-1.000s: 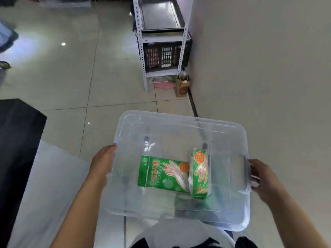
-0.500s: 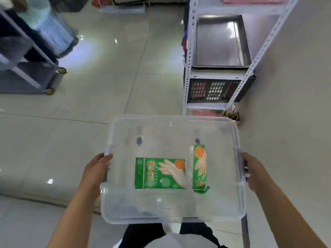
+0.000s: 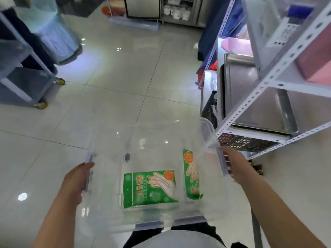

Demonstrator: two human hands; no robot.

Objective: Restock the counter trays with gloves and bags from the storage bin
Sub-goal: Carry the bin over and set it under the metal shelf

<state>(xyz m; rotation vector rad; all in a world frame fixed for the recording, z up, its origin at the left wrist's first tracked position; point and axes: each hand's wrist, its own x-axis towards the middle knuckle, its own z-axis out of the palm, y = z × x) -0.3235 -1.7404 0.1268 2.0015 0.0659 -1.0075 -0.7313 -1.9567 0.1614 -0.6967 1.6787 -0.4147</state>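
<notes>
I carry a clear plastic storage bin in front of my body, above the tiled floor. My left hand grips its left handle and my right hand grips its right handle. Inside lie two green glove packs: a large one flat on the bottom, and a narrower one leaning on its edge against the right wall. The bin's far rim is blurred by motion.
A white perforated metal shelf rack stands close on the right, holding steel trays, a black crate and pink boxes. A wheeled grey cart is at the left. Steel cabinets line the far end of the tiled floor.
The view has swung up and forward while I carry the bin; the shelf rack has come much closer on the right and the cart appeared at the left. Both hands kept their grip.
</notes>
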